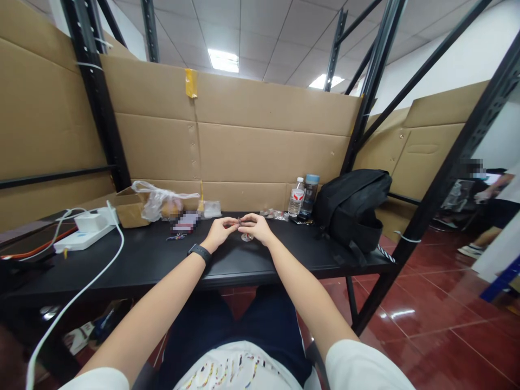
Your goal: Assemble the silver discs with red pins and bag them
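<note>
Over the black tabletop, my left hand, with a dark watch on its wrist, meets my right hand fingertip to fingertip. Both hands are closed in a pinch around a tiny dark item, too small to name and partly hidden by the fingers. Just under the right fingers lies a small shiny, clear-looking thing on the table. Farther back, a clear plastic packet and a scatter of small clear packets lie near the cardboard wall.
A water bottle, a blue-capped bottle and a black backpack stand at right. At left are a plastic bag, a cardboard box, keys and a power strip with a white cable. Another person sits far right.
</note>
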